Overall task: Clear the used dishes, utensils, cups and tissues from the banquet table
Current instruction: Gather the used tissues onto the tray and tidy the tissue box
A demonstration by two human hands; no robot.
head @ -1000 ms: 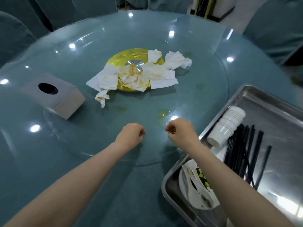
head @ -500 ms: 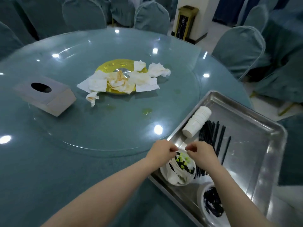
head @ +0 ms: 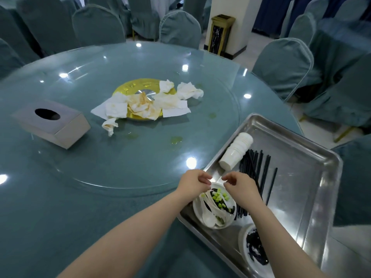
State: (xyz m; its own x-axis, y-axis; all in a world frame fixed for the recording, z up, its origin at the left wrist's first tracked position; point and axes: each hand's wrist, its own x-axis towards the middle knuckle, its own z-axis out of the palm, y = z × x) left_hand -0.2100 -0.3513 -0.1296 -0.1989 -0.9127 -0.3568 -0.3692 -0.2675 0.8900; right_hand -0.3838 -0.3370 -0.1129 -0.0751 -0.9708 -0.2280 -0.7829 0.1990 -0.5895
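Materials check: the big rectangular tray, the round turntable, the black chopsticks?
Silver rectangular tray: looks like brushed stainless steel, streaky reflections. Round clear turntable: likely glass, see-through with sharp light spots. Black chopsticks: matte, probably plastic or lacquered wood; can't tell.

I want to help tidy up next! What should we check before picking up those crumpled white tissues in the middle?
1. Left hand empty: cannot tell, fingers curled.
2. Right hand empty: cannot tell, fingers pinched.
3. Crumpled white tissues uncovered on the round glass turntable: ok.
4. Bare room in the shiny steel tray: ok.
5. Black chopsticks and stacked white cups already in the tray: ok.
6. Turntable clean: not ok, yellowish spills.
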